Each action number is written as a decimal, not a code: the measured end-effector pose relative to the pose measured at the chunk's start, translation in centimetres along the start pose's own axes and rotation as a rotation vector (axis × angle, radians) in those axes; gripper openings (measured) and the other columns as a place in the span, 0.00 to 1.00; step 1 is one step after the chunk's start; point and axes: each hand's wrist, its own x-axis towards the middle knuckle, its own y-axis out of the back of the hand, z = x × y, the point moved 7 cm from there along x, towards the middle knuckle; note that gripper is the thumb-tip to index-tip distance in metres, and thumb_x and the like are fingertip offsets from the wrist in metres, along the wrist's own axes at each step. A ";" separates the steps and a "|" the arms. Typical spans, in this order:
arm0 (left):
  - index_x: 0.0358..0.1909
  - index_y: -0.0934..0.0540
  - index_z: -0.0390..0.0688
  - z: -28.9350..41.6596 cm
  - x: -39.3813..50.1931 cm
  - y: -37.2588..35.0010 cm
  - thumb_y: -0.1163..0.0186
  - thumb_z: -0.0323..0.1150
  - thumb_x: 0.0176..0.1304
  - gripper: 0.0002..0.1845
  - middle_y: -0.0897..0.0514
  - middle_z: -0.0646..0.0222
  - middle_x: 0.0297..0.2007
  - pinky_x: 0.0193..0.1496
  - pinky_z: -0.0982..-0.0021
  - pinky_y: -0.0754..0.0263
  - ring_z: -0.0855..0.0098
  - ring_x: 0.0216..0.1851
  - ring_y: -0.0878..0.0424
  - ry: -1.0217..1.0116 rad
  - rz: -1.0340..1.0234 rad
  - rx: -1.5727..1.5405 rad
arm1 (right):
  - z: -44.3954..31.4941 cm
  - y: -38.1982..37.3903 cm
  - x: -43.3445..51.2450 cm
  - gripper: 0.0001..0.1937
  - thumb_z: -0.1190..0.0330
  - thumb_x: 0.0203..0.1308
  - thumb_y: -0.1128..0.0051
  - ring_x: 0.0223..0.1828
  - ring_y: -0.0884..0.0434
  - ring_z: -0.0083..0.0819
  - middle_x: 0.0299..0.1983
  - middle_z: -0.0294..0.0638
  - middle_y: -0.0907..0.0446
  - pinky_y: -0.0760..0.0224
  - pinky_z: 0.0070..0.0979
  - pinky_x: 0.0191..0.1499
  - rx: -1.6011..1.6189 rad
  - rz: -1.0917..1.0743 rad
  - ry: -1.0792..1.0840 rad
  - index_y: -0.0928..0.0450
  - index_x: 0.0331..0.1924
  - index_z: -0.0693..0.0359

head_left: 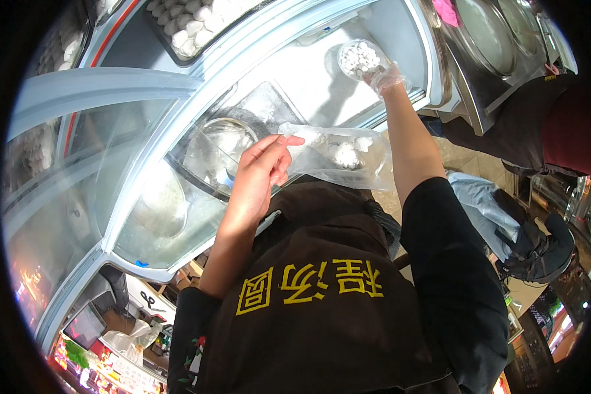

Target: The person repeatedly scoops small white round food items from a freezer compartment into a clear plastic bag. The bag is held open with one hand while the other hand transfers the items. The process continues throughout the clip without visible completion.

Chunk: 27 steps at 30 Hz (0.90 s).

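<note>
My left hand (268,160) is bare and pinches the rim of a clear plastic bag (369,172). Small white balls (347,155) lie inside the bag, which hangs in front of my apron. In a clear plastic glove, my right hand (389,79) reaches into the display case and grips the edge of a round clear container (342,49). That container holds many small white balls (358,58) and sits over the white surface at the case's far right. The glove and the glare partly hide my right fingers.
The glass-sided display case (152,118) curves around the left. A black tray (182,61) of larger white balls stands behind its frame. A round metal bowl (226,130) lies nearer. At right are large round pots (482,34) and a person in dark clothing (512,118). A backpack (541,251) lies lower right.
</note>
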 end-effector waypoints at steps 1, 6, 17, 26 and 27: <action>0.40 0.27 0.29 0.2 0.0 -0.1 0.56 0.33 0.65 0.15 0.39 0.79 0.16 0.21 0.82 0.51 0.86 0.15 0.47 -0.009 0.002 -0.007 | 0.1 -0.4 -0.1 0.34 0.42 0.62 0.82 0.63 0.44 0.48 0.63 0.46 0.48 0.41 0.50 0.55 0.086 -0.090 0.006 0.52 0.64 0.56; 0.40 0.27 0.29 0.4 0.0 -0.6 0.56 0.33 0.65 0.15 0.39 0.79 0.16 0.21 0.83 0.52 0.86 0.16 0.48 -0.017 -0.031 0.001 | -0.2 -1.6 -3.6 0.37 0.36 0.58 0.83 0.67 0.59 0.58 0.68 0.51 0.63 0.64 0.70 0.58 0.105 -0.343 0.050 0.51 0.65 0.51; 0.41 0.28 0.28 -0.2 0.0 -0.7 0.56 0.32 0.64 0.15 0.39 0.79 0.16 0.20 0.83 0.51 0.86 0.17 0.47 -0.025 -0.075 -0.018 | -1.8 -3.6 -21.6 0.30 0.53 0.56 0.49 0.55 0.31 0.43 0.52 0.54 0.30 0.43 0.36 0.63 -0.509 -0.842 0.226 0.34 0.51 0.75; 0.41 0.27 0.28 -0.3 0.0 -1.1 0.55 0.32 0.63 0.15 0.38 0.79 0.17 0.20 0.84 0.51 0.87 0.16 0.48 -0.067 -0.111 -0.012 | 10.6 2.0 -18.7 0.22 0.55 0.56 0.51 0.45 0.23 0.39 0.44 0.47 0.22 0.33 0.35 0.51 -1.668 -0.464 0.266 0.25 0.45 0.65; 0.41 0.27 0.28 -0.4 -0.1 -1.1 0.55 0.32 0.63 0.15 0.38 0.79 0.17 0.20 0.84 0.51 0.87 0.16 0.48 -0.053 -0.102 -0.008 | 12.0 2.0 -17.5 0.23 0.52 0.56 0.51 0.46 0.23 0.39 0.44 0.47 0.23 0.33 0.35 0.50 -1.950 -0.389 0.270 0.25 0.46 0.63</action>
